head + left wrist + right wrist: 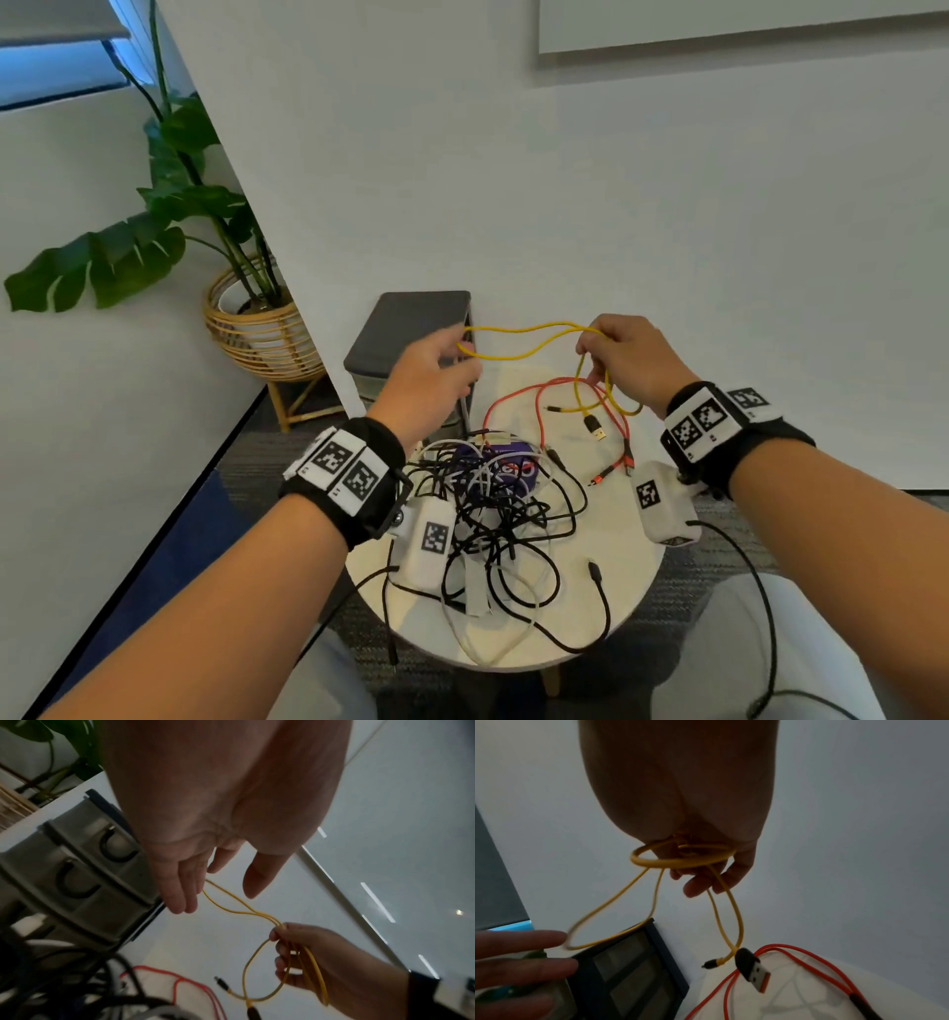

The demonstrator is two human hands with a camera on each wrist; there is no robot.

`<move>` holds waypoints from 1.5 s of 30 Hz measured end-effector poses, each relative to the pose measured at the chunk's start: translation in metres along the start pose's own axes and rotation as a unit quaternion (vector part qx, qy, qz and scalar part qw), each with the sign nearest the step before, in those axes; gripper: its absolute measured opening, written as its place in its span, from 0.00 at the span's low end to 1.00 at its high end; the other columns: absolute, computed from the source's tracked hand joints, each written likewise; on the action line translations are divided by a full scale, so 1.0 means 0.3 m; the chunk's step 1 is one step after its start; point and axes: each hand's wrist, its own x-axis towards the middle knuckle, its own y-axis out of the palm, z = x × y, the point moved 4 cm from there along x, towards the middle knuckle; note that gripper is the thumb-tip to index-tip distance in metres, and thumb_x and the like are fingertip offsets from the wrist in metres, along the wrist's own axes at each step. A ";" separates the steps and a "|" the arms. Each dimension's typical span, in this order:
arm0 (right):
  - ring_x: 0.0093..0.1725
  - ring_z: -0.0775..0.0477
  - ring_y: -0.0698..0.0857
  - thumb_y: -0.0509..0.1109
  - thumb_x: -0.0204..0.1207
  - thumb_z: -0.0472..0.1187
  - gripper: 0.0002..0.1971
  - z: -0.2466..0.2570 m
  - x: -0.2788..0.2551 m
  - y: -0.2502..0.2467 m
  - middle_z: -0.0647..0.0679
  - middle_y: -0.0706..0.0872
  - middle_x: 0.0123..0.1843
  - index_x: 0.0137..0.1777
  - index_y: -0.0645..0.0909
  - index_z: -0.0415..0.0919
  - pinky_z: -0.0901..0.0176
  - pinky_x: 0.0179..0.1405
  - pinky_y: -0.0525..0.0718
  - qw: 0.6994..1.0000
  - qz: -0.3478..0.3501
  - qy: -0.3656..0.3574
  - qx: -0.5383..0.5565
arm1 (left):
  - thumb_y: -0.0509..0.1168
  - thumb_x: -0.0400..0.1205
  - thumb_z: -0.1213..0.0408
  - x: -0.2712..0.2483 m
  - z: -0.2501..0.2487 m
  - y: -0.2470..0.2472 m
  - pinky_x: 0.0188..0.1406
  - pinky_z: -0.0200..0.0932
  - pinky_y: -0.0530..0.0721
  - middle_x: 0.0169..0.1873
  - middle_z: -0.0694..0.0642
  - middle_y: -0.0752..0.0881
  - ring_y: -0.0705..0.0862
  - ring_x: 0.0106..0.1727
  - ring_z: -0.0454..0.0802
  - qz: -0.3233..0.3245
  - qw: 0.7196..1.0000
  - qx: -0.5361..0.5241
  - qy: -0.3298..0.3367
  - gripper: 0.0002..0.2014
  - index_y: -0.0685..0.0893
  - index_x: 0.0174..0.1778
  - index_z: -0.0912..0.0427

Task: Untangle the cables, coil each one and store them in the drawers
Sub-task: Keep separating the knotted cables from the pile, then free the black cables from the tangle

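A yellow cable (518, 339) is held above the round table (606, 519); its gathered loops are pinched in the right hand (624, 354); a far loop is hooked over the straightened, spread fingers (180, 892) of the left hand (431, 370); the drawer unit (405, 344) stands just beyond the left hand; a red cable (611, 411) lies below the right hand.

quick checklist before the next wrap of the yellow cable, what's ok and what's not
1. Right hand holds the yellow cable loops: ok.
2. Left hand grips the far loop: not ok; in the left wrist view its fingers are straight, the loop just past them.
3. Yellow cable free of the black tangle: ok.
4. Plug ends hang clear of the red cable: cannot tell.
5. Drawers open to receive: not ok, shut.
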 end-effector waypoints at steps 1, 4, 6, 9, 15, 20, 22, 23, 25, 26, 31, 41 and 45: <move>0.37 0.39 0.92 0.64 0.84 0.39 0.11 -0.007 0.014 0.003 0.45 0.86 0.32 0.42 0.84 0.41 0.51 0.36 0.83 1.000 -0.007 0.003 -0.020 | 0.68 0.87 0.66 0.001 0.024 0.018 0.73 0.56 0.83 0.65 0.46 0.84 0.84 0.68 0.50 0.023 0.999 0.041 -0.009 0.25 0.75 0.80 0.47; 0.37 0.38 0.89 0.63 0.84 0.39 0.11 -0.019 0.053 0.027 0.45 0.85 0.36 0.42 0.82 0.41 0.51 0.39 0.84 0.997 -0.044 -0.001 -0.067 | 0.67 0.88 0.62 0.000 0.086 0.054 0.65 0.36 0.82 0.78 0.48 0.74 0.82 0.62 0.41 0.093 0.986 0.132 -0.047 0.37 0.56 0.90 0.52; 0.38 0.37 0.85 0.62 0.85 0.40 0.10 -0.040 0.084 0.055 0.44 0.84 0.38 0.43 0.80 0.39 0.49 0.39 0.82 0.993 -0.069 -0.005 -0.094 | 0.67 0.88 0.59 0.003 0.127 0.073 0.71 0.42 0.79 0.80 0.51 0.74 0.81 0.68 0.44 0.131 0.972 0.187 -0.055 0.37 0.56 0.90 0.52; 0.44 0.39 0.84 0.61 0.86 0.42 0.07 -0.105 0.107 0.140 0.42 0.85 0.47 0.52 0.80 0.41 0.50 0.43 0.82 0.984 -0.011 0.019 -0.177 | 0.67 0.87 0.54 -0.005 0.184 0.084 0.78 0.47 0.74 0.78 0.52 0.78 0.77 0.76 0.48 0.183 0.938 0.291 -0.051 0.30 0.68 0.86 0.50; 0.64 0.33 0.82 0.64 0.85 0.44 0.20 -0.221 0.086 0.296 0.39 0.75 0.69 0.76 0.72 0.50 0.41 0.65 0.82 0.949 0.143 0.032 -0.278 | 0.67 0.87 0.49 -0.039 0.242 0.108 0.69 0.42 0.74 0.71 0.52 0.78 0.77 0.72 0.50 0.266 0.895 0.355 -0.049 0.25 0.76 0.81 0.47; 0.50 0.37 0.82 0.65 0.84 0.40 0.28 -0.219 0.085 0.307 0.38 0.73 0.66 0.80 0.60 0.57 0.46 0.51 0.82 0.964 0.115 0.010 -0.241 | 0.68 0.85 0.48 -0.030 0.306 0.105 0.79 0.52 0.72 0.76 0.54 0.75 0.73 0.77 0.53 0.263 0.884 0.383 -0.053 0.27 0.75 0.82 0.46; 0.49 0.36 0.82 0.67 0.83 0.39 0.34 -0.208 0.085 0.294 0.38 0.74 0.66 0.83 0.54 0.59 0.43 0.53 0.84 0.968 0.097 0.008 -0.230 | 0.68 0.86 0.53 -0.031 0.313 0.102 0.78 0.52 0.72 0.75 0.54 0.75 0.74 0.76 0.53 0.262 0.884 0.385 -0.040 0.25 0.77 0.80 0.47; 0.51 0.35 0.83 0.68 0.83 0.39 0.37 -0.201 0.084 0.287 0.38 0.74 0.66 0.84 0.51 0.59 0.40 0.55 0.85 0.971 0.085 0.009 -0.225 | 0.68 0.86 0.54 -0.032 0.317 0.099 0.78 0.53 0.73 0.75 0.53 0.76 0.74 0.76 0.53 0.263 0.884 0.385 -0.037 0.24 0.78 0.79 0.47; 0.56 0.33 0.83 0.69 0.82 0.38 0.42 -0.189 0.078 0.275 0.38 0.74 0.69 0.86 0.46 0.59 0.36 0.58 0.85 0.974 0.063 0.011 -0.216 | 0.67 0.87 0.56 -0.034 0.325 0.087 0.78 0.54 0.73 0.75 0.53 0.76 0.74 0.76 0.52 0.262 0.885 0.382 -0.039 0.22 0.79 0.79 0.47; 0.59 0.32 0.83 0.70 0.82 0.39 0.43 -0.187 0.075 0.273 0.37 0.73 0.71 0.86 0.45 0.59 0.35 0.59 0.85 0.975 0.059 0.013 -0.215 | 0.66 0.87 0.56 -0.035 0.328 0.081 0.78 0.54 0.73 0.76 0.53 0.75 0.74 0.76 0.52 0.261 0.887 0.379 -0.041 0.22 0.78 0.79 0.47; 0.67 0.30 0.79 0.73 0.80 0.48 0.46 -0.172 0.046 0.269 0.37 0.72 0.74 0.87 0.42 0.60 0.32 0.64 0.82 0.973 0.065 0.013 -0.220 | 0.65 0.89 0.58 -0.046 0.318 0.050 0.69 0.36 0.68 0.76 0.52 0.76 0.75 0.76 0.49 0.237 0.906 0.348 -0.043 0.21 0.77 0.80 0.47; 0.54 0.49 0.80 0.71 0.78 0.45 0.17 0.003 -0.044 0.229 0.51 0.79 0.60 0.66 0.76 0.54 0.47 0.57 0.81 0.974 0.078 -0.114 -0.180 | 0.65 0.88 0.62 -0.085 0.242 0.003 0.66 0.37 0.69 0.72 0.49 0.82 0.77 0.73 0.45 0.176 0.938 0.296 -0.020 0.17 0.83 0.74 0.49; 0.46 0.55 0.79 0.75 0.77 0.50 0.10 0.035 -0.130 0.262 0.58 0.81 0.50 0.55 0.80 0.54 0.54 0.49 0.78 0.944 0.203 -0.124 -0.229 | 0.67 0.87 0.55 -0.122 0.235 0.017 0.66 0.38 0.70 0.72 0.47 0.81 0.77 0.74 0.46 0.174 0.937 0.302 -0.014 0.18 0.82 0.74 0.45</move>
